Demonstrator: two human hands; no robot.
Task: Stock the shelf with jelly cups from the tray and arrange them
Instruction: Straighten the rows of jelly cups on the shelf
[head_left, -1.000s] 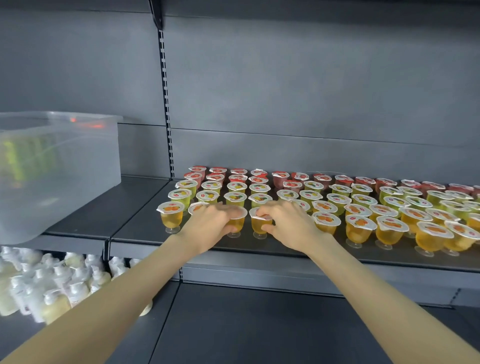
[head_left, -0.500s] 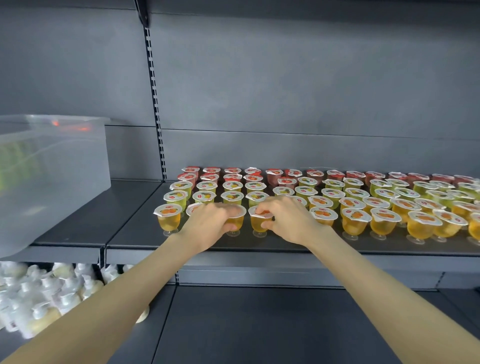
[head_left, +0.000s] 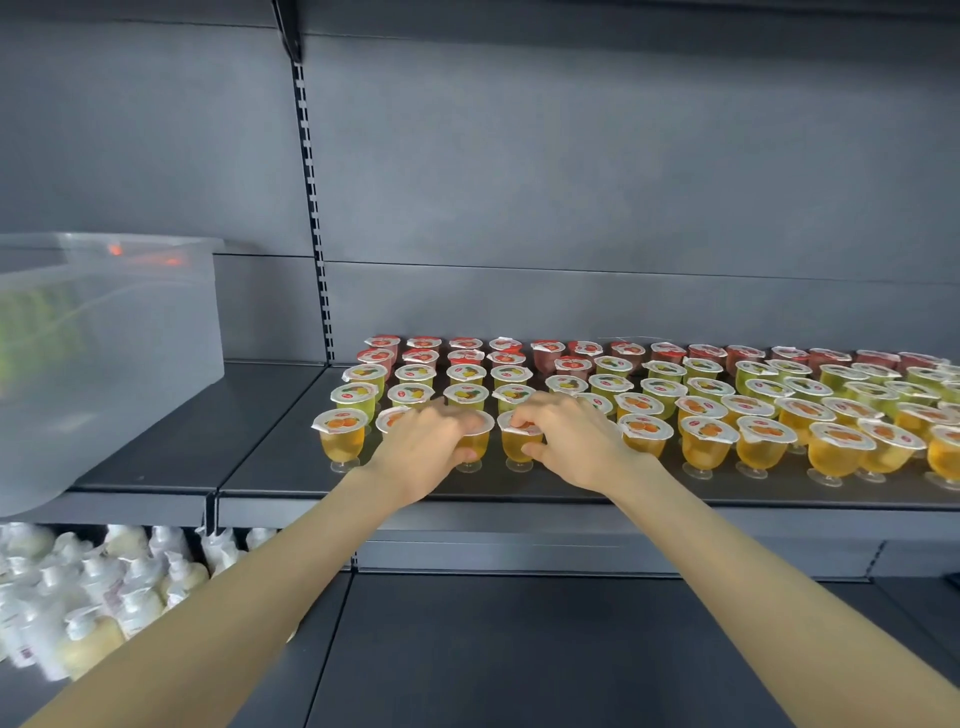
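Rows of jelly cups stand on the grey shelf (head_left: 270, 467): red ones at the back, green in the middle, orange in front. My left hand (head_left: 423, 447) grips an orange jelly cup (head_left: 475, 441) in the front row, fingers curled over its lid and thumb at its side. Right beside it, my right hand (head_left: 569, 441) holds another orange cup (head_left: 517, 441) the same way. A further orange cup (head_left: 340, 434) stands alone at the row's left end. The translucent plastic tray (head_left: 104, 364) sits on the shelf at far left.
Bare shelf lies between the tray and the cups. Below left, a lower shelf holds several white and yellowish bottles (head_left: 93, 587). A dark lower shelf (head_left: 519, 649) runs under my forearms. A slotted upright (head_left: 311, 208) divides the grey back wall.
Both hands stay on the same two front-row cups. The view has shifted a little; the hands and cups have hardly moved.
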